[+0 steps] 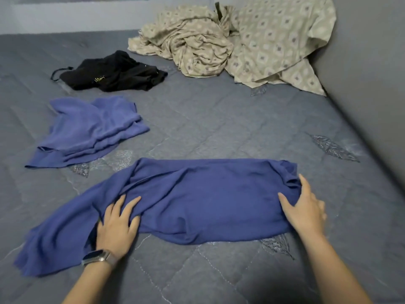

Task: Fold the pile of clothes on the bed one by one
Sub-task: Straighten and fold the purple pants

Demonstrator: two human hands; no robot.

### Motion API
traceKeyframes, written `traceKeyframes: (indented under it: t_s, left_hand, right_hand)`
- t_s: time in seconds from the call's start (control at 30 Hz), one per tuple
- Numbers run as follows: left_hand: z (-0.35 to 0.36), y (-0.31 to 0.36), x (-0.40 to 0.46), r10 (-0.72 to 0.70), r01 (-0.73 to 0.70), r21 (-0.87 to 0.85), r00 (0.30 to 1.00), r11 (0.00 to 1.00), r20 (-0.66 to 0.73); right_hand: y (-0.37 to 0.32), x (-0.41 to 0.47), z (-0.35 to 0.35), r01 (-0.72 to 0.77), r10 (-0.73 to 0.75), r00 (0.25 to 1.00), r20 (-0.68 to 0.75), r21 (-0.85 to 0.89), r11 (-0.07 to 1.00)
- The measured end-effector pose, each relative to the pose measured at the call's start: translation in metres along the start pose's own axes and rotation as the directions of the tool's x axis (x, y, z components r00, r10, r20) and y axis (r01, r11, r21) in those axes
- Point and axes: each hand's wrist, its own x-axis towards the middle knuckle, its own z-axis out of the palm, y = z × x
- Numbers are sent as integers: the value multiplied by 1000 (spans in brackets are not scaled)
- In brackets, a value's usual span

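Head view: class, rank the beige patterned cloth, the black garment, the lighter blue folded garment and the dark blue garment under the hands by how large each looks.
1. Dark blue garment, though nearest the camera.
2. Beige patterned cloth, farthest; the top two are unsure.
3. Lighter blue folded garment.
4. Black garment.

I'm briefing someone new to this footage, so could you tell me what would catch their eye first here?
First, the dark blue garment spread across the near part of the bed, with the left hand and right hand resting on its two ends. Next, the crumpled beige patterned fabric heaped at the far right. Smaller folded blue and black clothes lie at the left.
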Motion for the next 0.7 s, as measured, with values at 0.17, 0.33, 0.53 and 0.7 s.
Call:
traceKeyframes:
  t_s: [0.17, 0.33, 0.53, 0.7]
  left_hand:
    - [-25, -25, 30, 3, -8, -68, 996, 998, -84]
    - [-56, -28, 31, -128, 137, 31, 973, 990, -194]
    - [-68, -33, 18, -222, 208, -77, 912, 975, -344]
    - [-71, -71, -10, -472, 430, 214, 854, 877, 219]
  right_hand:
    - [-26, -15, 4, -3, -18, 995, -99, -202, 979]
    - [-91, -74, 36, 498, -471, 867, 162, -244, 832]
    - [-148, -119, 82, 639, -511, 718, 472, -158, 752]
    - [-177, -141, 101, 636, -497, 670, 552, -81, 767]
